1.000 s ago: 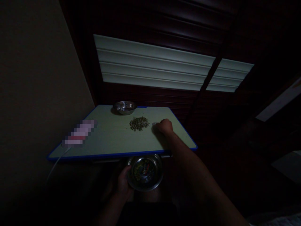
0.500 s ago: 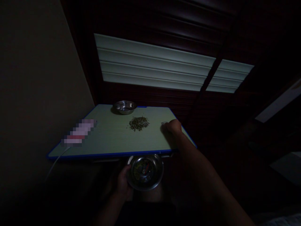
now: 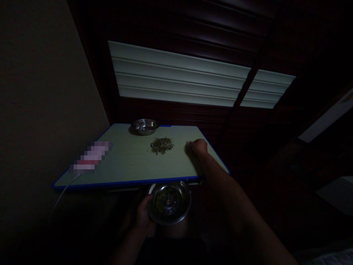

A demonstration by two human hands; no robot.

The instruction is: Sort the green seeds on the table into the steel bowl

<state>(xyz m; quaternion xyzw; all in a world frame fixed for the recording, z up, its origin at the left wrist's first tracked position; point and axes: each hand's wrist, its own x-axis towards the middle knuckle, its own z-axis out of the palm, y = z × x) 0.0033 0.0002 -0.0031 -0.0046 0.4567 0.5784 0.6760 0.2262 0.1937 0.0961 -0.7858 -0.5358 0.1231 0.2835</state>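
Observation:
My left hand [image 3: 144,215] grips the left rim of a metal bowl [image 3: 186,208], held just below the table's near edge. Inside that bowl are yellow-green bits and a small patch of red, too dark to make out. Over the right part of the table, my right hand [image 3: 200,148] is closed around a small pale thing [image 3: 189,143] whose kind I cannot make out. To the left of this hand, a loose pile of small brownish grains [image 3: 161,145] is spread on the tabletop.
The pale table [image 3: 129,165] has a blue rim. A second metal bowl [image 3: 145,127] stands at its back edge. A blurred-out pink and white object [image 3: 92,156] with a white cable [image 3: 63,193] lies at the left. Dark slatted doors with pale panels [image 3: 176,79] rise behind.
My right hand has moved slightly left over the table with the small pale thing. The left hand keeps its hold on the bowl. The whole view has shifted a little.

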